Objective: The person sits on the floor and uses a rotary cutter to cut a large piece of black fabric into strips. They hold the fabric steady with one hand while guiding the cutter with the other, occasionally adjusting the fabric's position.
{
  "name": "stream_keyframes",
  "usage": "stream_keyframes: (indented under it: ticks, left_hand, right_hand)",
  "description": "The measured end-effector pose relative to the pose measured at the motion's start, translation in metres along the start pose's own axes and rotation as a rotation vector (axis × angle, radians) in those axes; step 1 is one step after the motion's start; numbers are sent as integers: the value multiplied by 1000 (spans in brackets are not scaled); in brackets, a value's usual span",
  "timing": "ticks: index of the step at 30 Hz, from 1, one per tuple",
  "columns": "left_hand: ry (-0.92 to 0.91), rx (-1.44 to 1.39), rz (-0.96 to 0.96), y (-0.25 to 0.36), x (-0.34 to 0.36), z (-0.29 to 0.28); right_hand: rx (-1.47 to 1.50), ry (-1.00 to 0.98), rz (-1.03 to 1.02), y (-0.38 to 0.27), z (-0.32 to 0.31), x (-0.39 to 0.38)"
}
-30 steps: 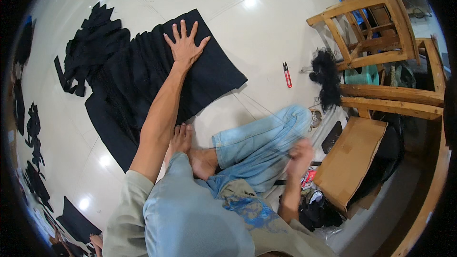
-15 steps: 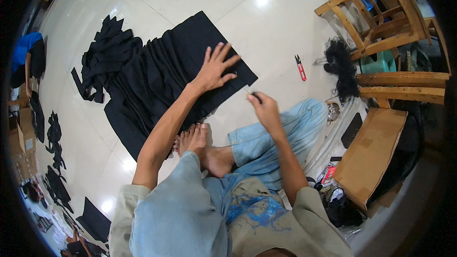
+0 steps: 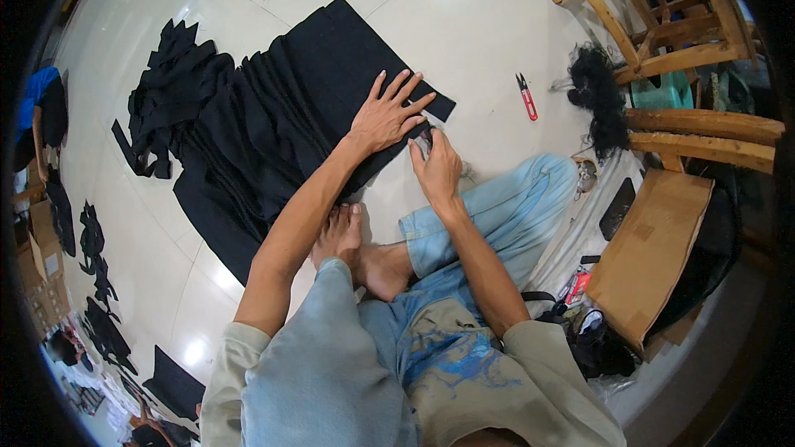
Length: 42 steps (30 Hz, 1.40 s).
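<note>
A layered stack of black fabric pieces [image 3: 331,58] lies on the tiled floor in front of me, its left part bunched in folds. My left hand [image 3: 389,116] is open and rests flat on the right part of the stack, fingers spread. Close beside it, at the stack's near right edge, my right hand [image 3: 436,164] has its thumb and fingers drawn together against the black edge. What lies inside that pinch is mostly hidden. Red-handled thread snips [image 3: 527,99] lie on the floor to the right.
A tuft of black thread [image 3: 593,99] hangs beside a wooden stool frame [image 3: 654,66] at right. A flat cardboard piece [image 3: 650,252] and a dark phone-like slab [image 3: 617,209] lie near my right knee. Black scraps [image 3: 103,331] are strewn at left, near other people.
My right hand has moved up and left to the fabric edge; the small dark-handled tool with a thin metal tip it held is no longer visible. My left hand stays pressed on the stack.
</note>
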<state>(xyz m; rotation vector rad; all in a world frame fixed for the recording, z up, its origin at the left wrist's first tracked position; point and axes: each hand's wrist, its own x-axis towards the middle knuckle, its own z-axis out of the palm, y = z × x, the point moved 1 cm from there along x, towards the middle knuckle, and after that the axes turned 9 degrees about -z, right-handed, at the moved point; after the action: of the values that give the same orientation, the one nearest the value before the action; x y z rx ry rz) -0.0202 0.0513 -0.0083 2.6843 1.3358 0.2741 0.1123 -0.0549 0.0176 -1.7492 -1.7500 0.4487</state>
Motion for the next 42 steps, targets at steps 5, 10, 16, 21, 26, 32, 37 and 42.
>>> stream_keyframes:
  ticks: [5, 10, 16, 21, 26, 32, 37, 42]
  left_hand:
    - [6, 6, -2, -1, 0, 1]
    - [12, 6, -5, -1, 0, 2]
    - [9, -18, -12, 1, -2, -1]
    - [-8, 3, -18, 1, -2, 0]
    - [-8, 4, -17, 2, -1, -2]
    - [-19, 5, -28, 2, -1, 0]
    - [-33, 13, -35, 3, -1, -3]
    - [-31, 36, -48, 3, -1, -3]
  right_hand:
    - [-24, -16, -11, 0, 4, 1]
    - [-58, 14, -58, 1, 6, -1]
    - [18, 110, -115, -2, 5, -6]
    - [217, 108, 79, 7, 4, -6]
    - [188, 111, 63, 12, -1, -8]
    - [142, 26, 102, 7, 6, -2]
    - [454, 168, 372, 22, 1, -14]
    - [715, 267, 502, 31, -36, -17]
